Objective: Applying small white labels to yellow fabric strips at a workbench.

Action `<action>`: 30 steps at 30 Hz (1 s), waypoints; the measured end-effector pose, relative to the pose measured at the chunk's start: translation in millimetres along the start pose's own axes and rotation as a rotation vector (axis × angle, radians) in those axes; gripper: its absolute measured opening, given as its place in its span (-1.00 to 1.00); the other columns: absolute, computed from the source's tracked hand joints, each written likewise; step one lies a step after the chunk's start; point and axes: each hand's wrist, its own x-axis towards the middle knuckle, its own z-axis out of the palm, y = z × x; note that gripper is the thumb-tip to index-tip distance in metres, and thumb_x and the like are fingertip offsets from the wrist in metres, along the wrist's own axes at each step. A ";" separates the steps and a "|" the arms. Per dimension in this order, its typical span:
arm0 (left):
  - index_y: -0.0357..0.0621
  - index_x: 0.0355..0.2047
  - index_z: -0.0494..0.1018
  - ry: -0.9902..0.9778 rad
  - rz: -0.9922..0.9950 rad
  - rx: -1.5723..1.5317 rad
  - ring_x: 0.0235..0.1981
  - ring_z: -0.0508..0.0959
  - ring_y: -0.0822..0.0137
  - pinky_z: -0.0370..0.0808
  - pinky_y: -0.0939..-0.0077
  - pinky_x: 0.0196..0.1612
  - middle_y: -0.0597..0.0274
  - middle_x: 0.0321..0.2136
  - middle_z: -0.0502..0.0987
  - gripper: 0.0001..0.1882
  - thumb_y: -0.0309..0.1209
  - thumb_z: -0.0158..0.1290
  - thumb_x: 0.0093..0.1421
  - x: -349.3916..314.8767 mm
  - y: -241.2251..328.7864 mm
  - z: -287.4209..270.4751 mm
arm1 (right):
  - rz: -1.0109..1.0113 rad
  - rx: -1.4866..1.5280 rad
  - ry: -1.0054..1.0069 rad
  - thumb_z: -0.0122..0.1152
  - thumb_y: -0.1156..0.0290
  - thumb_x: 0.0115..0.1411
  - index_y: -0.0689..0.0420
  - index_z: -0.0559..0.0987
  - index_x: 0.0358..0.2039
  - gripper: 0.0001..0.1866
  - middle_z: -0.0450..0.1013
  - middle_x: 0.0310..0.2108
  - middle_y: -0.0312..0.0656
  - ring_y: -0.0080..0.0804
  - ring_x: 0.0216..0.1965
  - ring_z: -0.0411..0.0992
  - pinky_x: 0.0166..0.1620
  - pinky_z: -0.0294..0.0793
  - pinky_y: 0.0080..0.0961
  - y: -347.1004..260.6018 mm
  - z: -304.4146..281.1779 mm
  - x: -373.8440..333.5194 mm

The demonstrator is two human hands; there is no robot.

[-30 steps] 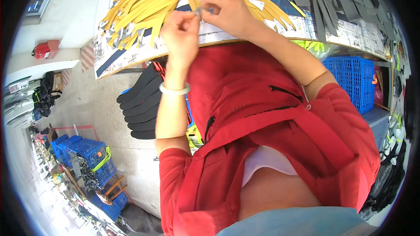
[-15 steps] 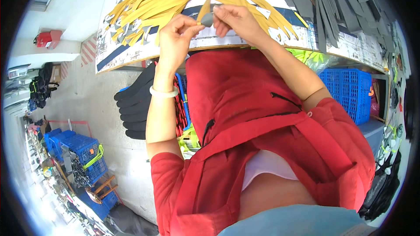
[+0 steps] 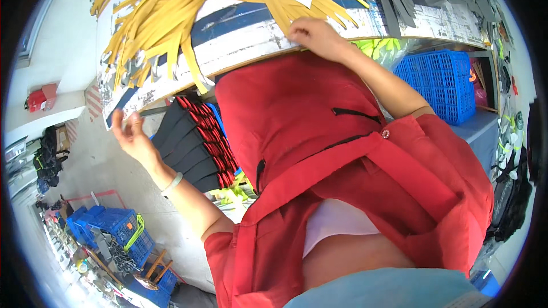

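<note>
Near the front edge of the table, my right hand has its fingers curled closed at the lower end of a yellow strap. The gripped end is mostly hidden by the fingers. My left hand, a pale bracelet on its wrist, is held out past the table's left front corner, fingers apart and holding nothing. Beside it and lower hang stacked dark grey pieces with red edges. A large bundle of yellow straps, several with grey ends, spreads over the left part of the table.
The white, worn table carries grey strips at its far right. Below on the right is a blue crate, with bright yellow-green strips near it. More blue crates and a wooden stool stand at the lower left.
My left hand has let go of the strap end and moved down and left, opening. My right hand stays near the table edge. The view has shifted, and the grey end piece no longer shows between my hands.
</note>
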 end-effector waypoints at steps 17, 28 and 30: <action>-0.25 -0.24 0.51 -0.724 0.137 -0.244 -0.30 0.54 0.39 0.46 0.57 -0.19 0.19 -0.36 0.55 -0.78 -0.68 0.08 0.07 -113.9 26.9 220.1 | 0.204 0.212 -0.384 0.18 0.47 0.14 0.14 0.45 -0.39 -0.92 0.39 -0.55 -0.22 -0.46 -0.41 0.45 -0.40 0.43 -0.54 -30.1 -18.0 11.2; -0.29 -0.32 0.47 -1.050 -0.315 -0.717 -0.28 0.52 0.47 0.46 0.62 -0.12 0.29 -0.32 0.53 -0.83 -0.69 0.15 0.05 -56.0 55.4 207.5 | 0.114 0.715 -0.462 0.20 0.32 0.22 0.14 0.48 -0.39 -0.84 0.41 -0.59 -0.35 -0.64 -0.58 0.43 -0.49 0.41 -0.71 -60.1 -28.5 40.9; -0.28 -0.33 0.47 -1.040 -0.328 -0.707 -0.29 0.52 0.49 0.46 0.63 -0.12 0.29 -0.32 0.53 -0.83 -0.70 0.15 0.05 -53.7 53.0 201.2 | 0.113 0.777 -0.498 0.21 0.32 0.20 0.16 0.48 -0.36 -0.82 0.43 -0.58 -0.34 -0.64 -0.54 0.43 -0.44 0.42 -0.70 -63.3 -23.5 45.0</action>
